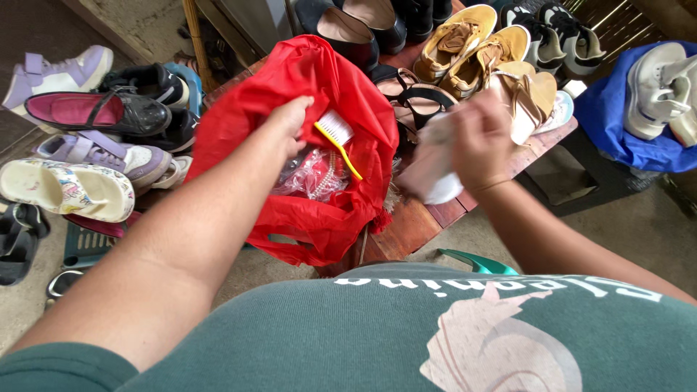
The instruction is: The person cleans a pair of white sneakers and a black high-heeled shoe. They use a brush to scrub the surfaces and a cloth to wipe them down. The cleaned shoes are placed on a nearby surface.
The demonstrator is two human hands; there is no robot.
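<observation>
Left hand (290, 120) in red bag (239, 138), touching yellow brush (335, 138)

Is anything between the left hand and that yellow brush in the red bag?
Nothing visible. The left hand is at the open mouth of the red bag, and the yellow brush lies uncovered just beside its fingers.

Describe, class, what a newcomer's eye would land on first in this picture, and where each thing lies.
A bright red bag fills the centre, with the left hand reaching into its mouth beside a yellow brush. To its right, the right hand grips a white cloth over a wooden table. Shoes crowd the table's far end.
</observation>
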